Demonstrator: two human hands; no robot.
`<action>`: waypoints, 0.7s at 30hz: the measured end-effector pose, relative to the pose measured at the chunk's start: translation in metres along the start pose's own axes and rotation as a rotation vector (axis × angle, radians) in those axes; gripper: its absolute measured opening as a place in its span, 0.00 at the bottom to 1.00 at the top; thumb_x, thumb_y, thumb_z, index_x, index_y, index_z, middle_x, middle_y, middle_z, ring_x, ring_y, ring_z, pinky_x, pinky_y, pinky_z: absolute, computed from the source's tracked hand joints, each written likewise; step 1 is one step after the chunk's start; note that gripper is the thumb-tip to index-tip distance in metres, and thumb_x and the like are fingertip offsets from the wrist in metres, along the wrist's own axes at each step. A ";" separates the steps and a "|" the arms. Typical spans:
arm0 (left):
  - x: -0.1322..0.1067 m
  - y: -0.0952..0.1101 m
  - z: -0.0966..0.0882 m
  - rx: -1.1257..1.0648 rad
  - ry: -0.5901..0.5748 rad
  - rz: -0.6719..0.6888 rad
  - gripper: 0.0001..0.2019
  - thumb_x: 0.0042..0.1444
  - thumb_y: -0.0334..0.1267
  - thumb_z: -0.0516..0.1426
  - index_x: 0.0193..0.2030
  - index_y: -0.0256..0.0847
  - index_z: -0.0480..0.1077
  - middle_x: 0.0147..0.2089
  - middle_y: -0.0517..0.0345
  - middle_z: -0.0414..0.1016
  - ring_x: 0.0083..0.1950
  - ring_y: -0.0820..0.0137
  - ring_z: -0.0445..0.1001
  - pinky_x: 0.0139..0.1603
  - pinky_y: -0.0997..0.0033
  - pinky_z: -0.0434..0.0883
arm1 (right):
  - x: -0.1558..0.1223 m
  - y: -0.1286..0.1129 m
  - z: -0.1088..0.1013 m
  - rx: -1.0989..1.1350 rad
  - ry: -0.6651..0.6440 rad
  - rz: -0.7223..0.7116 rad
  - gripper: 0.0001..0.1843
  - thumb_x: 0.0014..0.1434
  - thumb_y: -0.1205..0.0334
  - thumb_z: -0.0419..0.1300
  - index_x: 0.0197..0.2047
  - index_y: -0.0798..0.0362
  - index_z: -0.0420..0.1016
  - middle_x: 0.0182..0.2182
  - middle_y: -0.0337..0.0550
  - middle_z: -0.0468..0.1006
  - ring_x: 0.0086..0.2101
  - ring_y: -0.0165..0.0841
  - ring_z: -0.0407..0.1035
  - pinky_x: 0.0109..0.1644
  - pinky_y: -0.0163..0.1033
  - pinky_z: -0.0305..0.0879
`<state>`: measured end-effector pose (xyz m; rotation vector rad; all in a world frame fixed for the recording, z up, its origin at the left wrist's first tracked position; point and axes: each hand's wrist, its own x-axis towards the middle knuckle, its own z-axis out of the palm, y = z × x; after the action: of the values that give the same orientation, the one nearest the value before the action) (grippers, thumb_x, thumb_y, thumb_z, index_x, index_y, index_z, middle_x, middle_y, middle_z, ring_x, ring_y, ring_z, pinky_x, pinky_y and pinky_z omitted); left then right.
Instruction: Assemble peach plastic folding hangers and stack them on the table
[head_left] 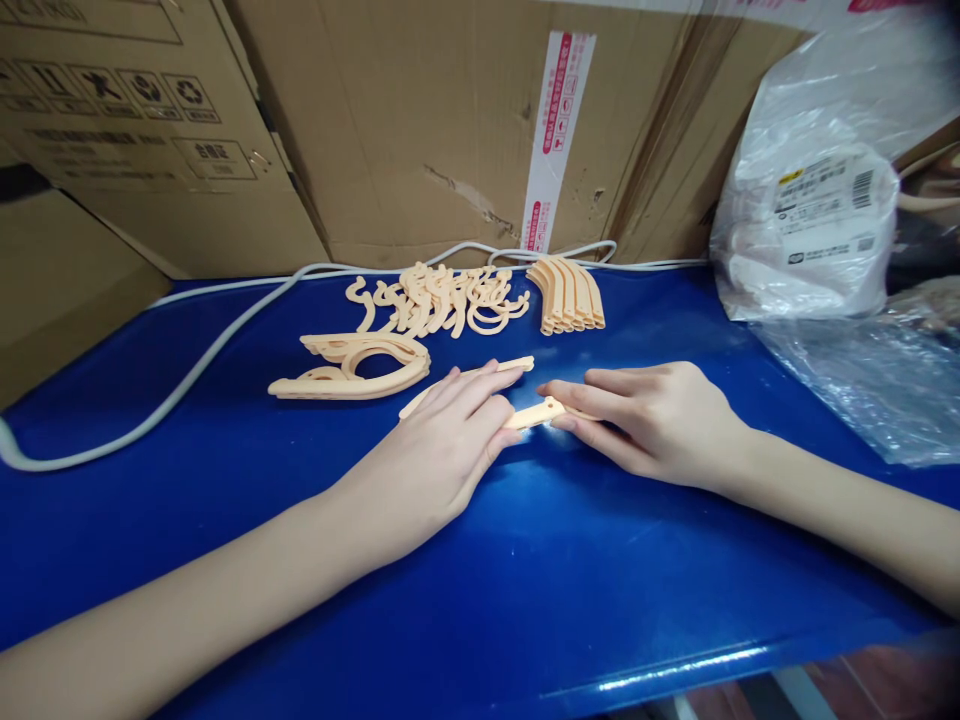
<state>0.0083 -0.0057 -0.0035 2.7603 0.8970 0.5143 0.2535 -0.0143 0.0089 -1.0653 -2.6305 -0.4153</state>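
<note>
A glossy blue table fills the foreground, its front edge catching a streak of light, while a large cardboard box forms a brown wall behind it, marked by a white tape strip with red print. A second carton, printed with handling symbols, stands at the left, and a white cable loops across the tabletop and along the back. At the right, a labeled plastic bag sits above crinkled clear wrap. Near the table's middle, a person's left hand and right hand pinch a short cream bar between them, each set of fingers closed at one end. The bar is pale, smooth and narrow, with a small dark hole near the right fingertips. A longer, gently curved cream strip runs beneath the left fingers; whether it joins the bar is hidden. Just beyond lie folded cream pieces with rounded shoulders, a loose heap of small hooks and, beside it, a neat stack of curved arms, all matching in color.
</note>
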 end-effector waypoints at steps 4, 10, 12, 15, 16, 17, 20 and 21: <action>0.000 0.000 -0.001 0.001 0.011 0.011 0.17 0.72 0.38 0.42 0.50 0.35 0.70 0.71 0.44 0.60 0.73 0.59 0.57 0.71 0.44 0.59 | 0.000 0.001 0.001 -0.029 0.001 -0.025 0.22 0.72 0.53 0.45 0.51 0.51 0.78 0.25 0.40 0.76 0.24 0.29 0.72 0.25 0.37 0.51; 0.001 0.000 -0.003 -0.063 0.006 -0.028 0.15 0.72 0.37 0.43 0.49 0.38 0.70 0.70 0.47 0.62 0.72 0.61 0.58 0.72 0.48 0.58 | 0.000 0.000 0.002 0.158 -0.049 0.055 0.21 0.72 0.53 0.47 0.54 0.53 0.77 0.30 0.42 0.80 0.27 0.32 0.75 0.27 0.36 0.56; 0.000 0.000 -0.003 -0.071 0.011 -0.030 0.15 0.72 0.37 0.44 0.49 0.39 0.70 0.70 0.48 0.62 0.72 0.63 0.58 0.72 0.49 0.58 | 0.001 0.000 0.002 0.219 -0.073 0.077 0.21 0.72 0.53 0.47 0.55 0.53 0.76 0.32 0.44 0.81 0.29 0.33 0.76 0.28 0.35 0.59; 0.000 -0.001 -0.003 -0.081 0.019 -0.023 0.14 0.72 0.38 0.44 0.49 0.39 0.71 0.70 0.49 0.62 0.72 0.65 0.57 0.72 0.51 0.57 | 0.003 0.000 0.002 0.301 -0.104 0.103 0.21 0.72 0.54 0.47 0.54 0.54 0.76 0.37 0.47 0.83 0.33 0.34 0.78 0.32 0.35 0.63; 0.000 -0.001 -0.003 -0.085 0.020 -0.021 0.14 0.72 0.38 0.44 0.48 0.39 0.71 0.70 0.49 0.63 0.72 0.65 0.57 0.73 0.51 0.57 | 0.004 0.000 0.002 0.329 -0.111 0.110 0.20 0.72 0.54 0.48 0.54 0.54 0.76 0.39 0.48 0.83 0.34 0.35 0.78 0.34 0.35 0.65; 0.000 -0.002 -0.003 -0.088 0.021 -0.021 0.14 0.72 0.38 0.44 0.48 0.39 0.71 0.69 0.49 0.63 0.72 0.65 0.57 0.73 0.52 0.57 | 0.004 0.000 0.002 0.353 -0.115 0.114 0.20 0.72 0.54 0.48 0.54 0.54 0.76 0.40 0.48 0.83 0.35 0.35 0.78 0.35 0.35 0.66; 0.000 -0.002 -0.004 -0.090 0.024 -0.031 0.14 0.72 0.38 0.44 0.46 0.40 0.71 0.69 0.49 0.64 0.72 0.64 0.58 0.72 0.51 0.57 | 0.006 0.001 0.001 0.401 -0.123 0.127 0.19 0.71 0.55 0.48 0.53 0.53 0.76 0.40 0.47 0.84 0.35 0.36 0.78 0.37 0.35 0.67; 0.000 -0.002 -0.003 -0.087 0.026 -0.035 0.15 0.72 0.39 0.44 0.46 0.40 0.71 0.69 0.49 0.64 0.72 0.64 0.58 0.72 0.50 0.57 | 0.006 0.001 0.001 0.417 -0.133 0.135 0.18 0.71 0.55 0.48 0.52 0.53 0.76 0.40 0.47 0.84 0.35 0.35 0.78 0.36 0.35 0.66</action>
<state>0.0061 -0.0041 -0.0008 2.6606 0.9051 0.5707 0.2495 -0.0096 0.0103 -1.1456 -2.5698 0.2323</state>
